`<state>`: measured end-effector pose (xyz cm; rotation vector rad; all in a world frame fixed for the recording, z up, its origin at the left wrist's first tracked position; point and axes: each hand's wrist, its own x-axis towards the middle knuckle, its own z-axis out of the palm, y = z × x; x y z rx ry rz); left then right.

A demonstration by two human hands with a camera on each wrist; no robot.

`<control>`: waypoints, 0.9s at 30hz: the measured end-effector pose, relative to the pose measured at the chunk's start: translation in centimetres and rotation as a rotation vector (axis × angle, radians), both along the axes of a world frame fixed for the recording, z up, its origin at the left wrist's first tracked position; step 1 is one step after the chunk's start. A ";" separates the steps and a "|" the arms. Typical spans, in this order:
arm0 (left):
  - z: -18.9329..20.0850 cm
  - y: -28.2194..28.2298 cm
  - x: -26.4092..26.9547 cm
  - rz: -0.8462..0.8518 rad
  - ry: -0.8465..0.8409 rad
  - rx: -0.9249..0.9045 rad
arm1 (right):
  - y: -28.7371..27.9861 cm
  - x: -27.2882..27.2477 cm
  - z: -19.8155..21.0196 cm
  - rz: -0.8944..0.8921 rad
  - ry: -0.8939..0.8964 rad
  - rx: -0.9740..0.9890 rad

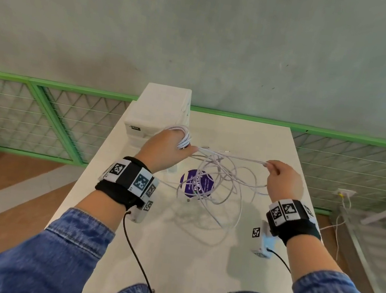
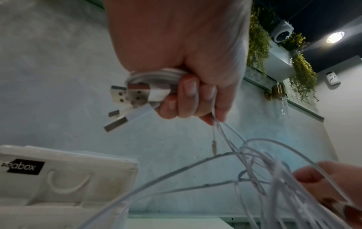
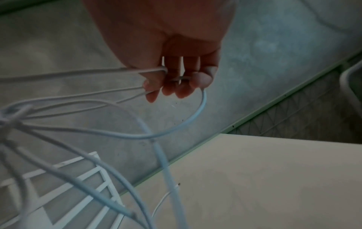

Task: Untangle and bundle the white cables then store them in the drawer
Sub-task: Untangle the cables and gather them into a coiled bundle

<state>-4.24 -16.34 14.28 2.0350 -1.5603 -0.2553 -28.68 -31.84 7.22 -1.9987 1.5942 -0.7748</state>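
Denim sleeves [image 1: 68, 248] lead to two raised hands over the white bench [image 1: 196, 258]. Right hand [image 1: 283, 181] pinches strands of the white cables [image 1: 219, 180], its grip closed on them; the tangle hangs between both hands above a purple sticker [image 1: 196, 184]. Left hand [image 1: 164, 149] grips a coiled bunch with USB plugs [image 2: 127, 96], just before the drawer unit [image 1: 159, 112]

Smooth white plastic cables [image 1: 217, 174] with metal plugs [image 2: 125, 96]; matt plastic drawer box [image 1: 159, 112].
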 end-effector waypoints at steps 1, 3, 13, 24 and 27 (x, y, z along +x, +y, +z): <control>0.1 0.0 0.1 0.033 -0.014 -0.012 | -0.1 -0.3 -0.2 -0.021 0.022 0.035; 0.3 0.3 0.6 0.102 -0.030 -0.042 | -0.6 -1.2 -0.6 -0.059 0.064 0.115; 0.0 1.1 0.9 0.114 0.097 -0.095 | -0.7 -2.2 -5.0 -0.016 0.248 0.355; 0.3 -0.1 -2.5 -0.012 0.095 -0.094 | 6.3 5.6 -0.3 0.613 -0.130 0.168; 1.0 0.2 -2.4 0.065 0.072 -0.112 | 5.5 5.5 -2.6 0.505 0.170 0.045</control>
